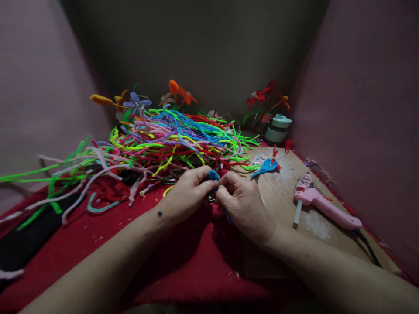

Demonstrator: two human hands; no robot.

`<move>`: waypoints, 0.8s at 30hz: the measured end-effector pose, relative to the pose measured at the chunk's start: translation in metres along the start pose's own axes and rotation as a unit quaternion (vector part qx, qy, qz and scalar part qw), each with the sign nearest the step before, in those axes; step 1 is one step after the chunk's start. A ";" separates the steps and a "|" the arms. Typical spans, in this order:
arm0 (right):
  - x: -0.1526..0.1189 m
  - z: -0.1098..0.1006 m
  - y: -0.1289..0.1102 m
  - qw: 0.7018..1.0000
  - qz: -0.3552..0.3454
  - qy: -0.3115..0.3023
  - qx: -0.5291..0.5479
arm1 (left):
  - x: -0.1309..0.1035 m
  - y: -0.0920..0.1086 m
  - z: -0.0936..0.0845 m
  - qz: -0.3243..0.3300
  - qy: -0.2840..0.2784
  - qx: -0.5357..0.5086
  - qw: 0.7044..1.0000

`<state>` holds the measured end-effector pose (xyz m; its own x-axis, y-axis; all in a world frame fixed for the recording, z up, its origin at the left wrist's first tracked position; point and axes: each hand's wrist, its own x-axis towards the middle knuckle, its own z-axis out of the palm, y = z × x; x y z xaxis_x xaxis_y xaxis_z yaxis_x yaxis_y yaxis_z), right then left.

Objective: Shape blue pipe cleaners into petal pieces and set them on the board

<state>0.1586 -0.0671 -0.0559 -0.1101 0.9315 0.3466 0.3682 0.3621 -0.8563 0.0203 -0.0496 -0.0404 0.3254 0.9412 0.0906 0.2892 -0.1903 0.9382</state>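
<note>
Over the red cloth (147,244), my left hand (193,187) is closed around a blue pipe cleaner (214,175), bent into a curve between thumb and forefinger. My right hand (240,203) meets it from the other side, fingers pinched together on the same blue pipe cleaner; a bit of blue also shows below this hand. Most of the piece is hidden by my fingers. Beyond my right hand, a blue pipe-cleaner shape (266,167) lies on the wooden board (284,196).
A heap of multicoloured pipe cleaners (183,139) lies behind my hands, trailing left. To the right rests a pink glue gun (324,205) with its cord. Pipe-cleaner flowers (135,104) and a pale green lidded container (278,128) stand at the back. Walls flank both sides.
</note>
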 end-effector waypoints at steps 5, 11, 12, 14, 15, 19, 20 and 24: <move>0.004 -0.002 -0.002 0.984 0.108 -0.067 0.127 | -0.001 0.003 0.002 -0.009 0.008 -0.025 1.000; 0.009 -0.005 -0.004 0.918 0.203 -0.162 0.300 | -0.002 0.010 -0.013 -0.044 -0.020 -0.050 0.998; 0.010 -0.006 -0.003 0.911 0.210 -0.171 0.313 | -0.002 0.011 -0.016 -0.037 -0.017 -0.042 0.998; 0.009 -0.006 -0.003 0.902 0.222 -0.185 0.321 | -0.002 0.011 -0.019 -0.025 -0.005 -0.035 0.999; 0.009 -0.006 -0.003 0.900 0.226 -0.192 0.321 | -0.002 0.011 -0.020 -0.020 -0.002 -0.036 0.999; 0.006 -0.006 -0.004 0.888 0.230 -0.208 0.340 | -0.004 0.013 -0.019 -0.029 -0.005 -0.027 0.999; 0.006 -0.005 -0.003 0.879 0.235 -0.216 0.355 | -0.004 0.014 -0.019 -0.036 -0.004 -0.021 0.999; 0.007 -0.002 0.005 0.848 0.261 -0.248 0.388 | -0.005 0.018 -0.017 -0.039 0.013 0.018 0.999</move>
<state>0.1611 -0.0590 -0.0570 -0.5652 0.8010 -0.1973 -0.2102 -0.3711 -0.9045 0.0088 -0.0531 -0.0184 0.2769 0.9605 0.0263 0.3446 -0.1248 0.9304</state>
